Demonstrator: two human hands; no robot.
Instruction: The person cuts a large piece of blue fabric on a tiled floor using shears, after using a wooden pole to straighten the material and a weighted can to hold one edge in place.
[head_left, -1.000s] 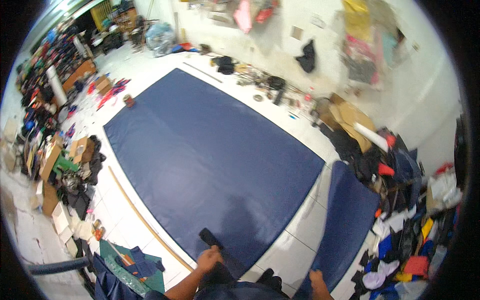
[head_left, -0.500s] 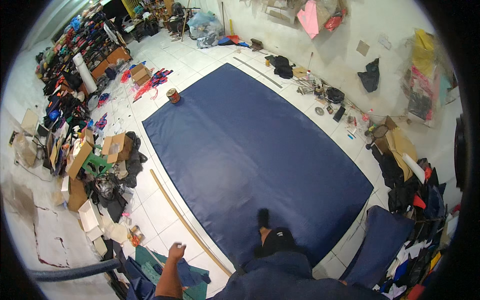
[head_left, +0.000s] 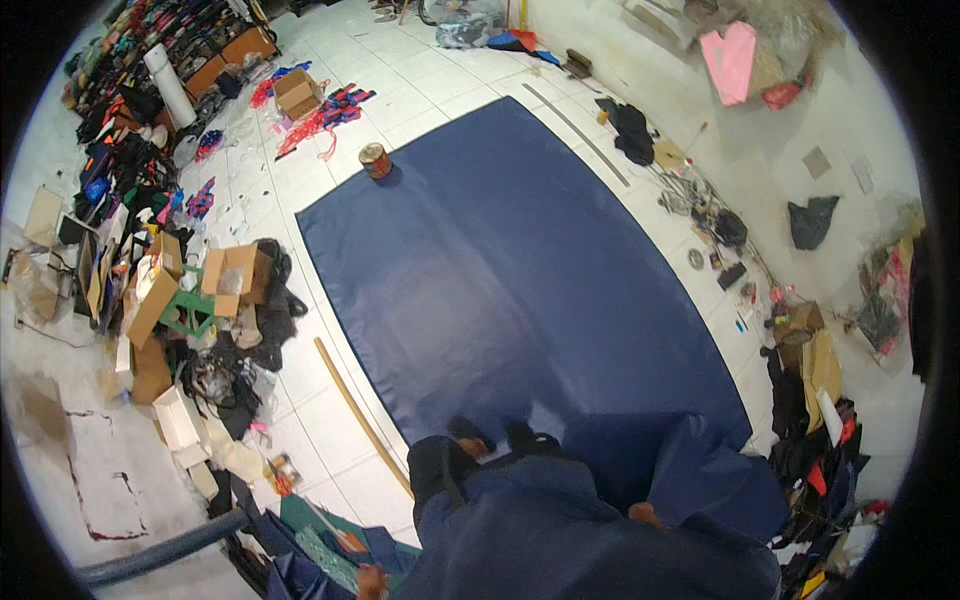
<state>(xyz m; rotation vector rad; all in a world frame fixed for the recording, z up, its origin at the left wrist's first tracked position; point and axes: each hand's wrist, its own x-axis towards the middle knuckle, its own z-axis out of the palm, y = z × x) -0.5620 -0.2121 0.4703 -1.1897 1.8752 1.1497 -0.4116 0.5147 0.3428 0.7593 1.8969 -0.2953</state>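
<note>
One blue sheet (head_left: 520, 290) on tiles (head_left: 335, 440) | right fingers (head_left: 643, 513) holding cloth (head_left: 712, 472) | left fingers (head_left: 371, 581): can't tell

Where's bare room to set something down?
Bare: middle of the blue sheet, between tin and feet; white floor between red straps and grey strip; floor between wooden stick and left heap. Crowded: that heap, clutter along the right wall, and the near right, where cloth bunches.
</note>
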